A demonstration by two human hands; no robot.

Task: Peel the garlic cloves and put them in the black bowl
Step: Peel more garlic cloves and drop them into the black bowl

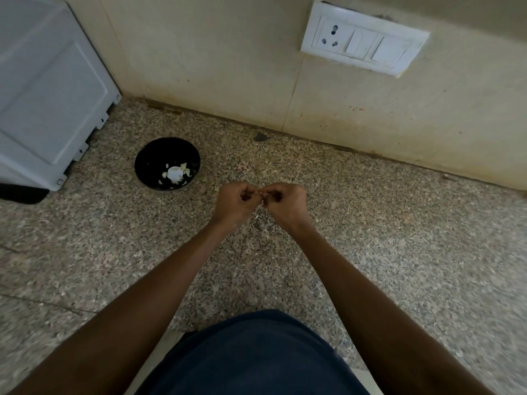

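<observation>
A person stands at a speckled granite counter [370, 223], seen from a camera on their head that looks down at both bare forearms reaching forward.

The left hand [235, 202] and right hand [285, 203] meet just above the middle of the view, fingertips touching. The fingers of both hands are curled inward and pinch a small pale thing between them, most likely a garlic clove [261, 193]. It is nearly hidden by the fingers, so only a sliver shows. Both hands are clamped on it, held just above the counter.

The black bowl [151, 166] sits on the counter at ten o'clock from the hands, near but apart from them. Inside it, toward its right side, lie several white pieces of garlic [175, 173]; whether they are peeled cloves or skins is too small to tell.

At nine to eleven o'clock, along the left edge of the view, a white appliance [48, 89] stands on the counter, its corner just beside the bowl. A cream tiled wall [214, 52] rises behind the counter at twelve o'clock. At one o'clock on that wall is a white switch plate [363, 38] with a three-pin socket and switches beside it. At six o'clock, the person's dark blue shirt [256, 357] fills the bottom of the view between the arms.
</observation>
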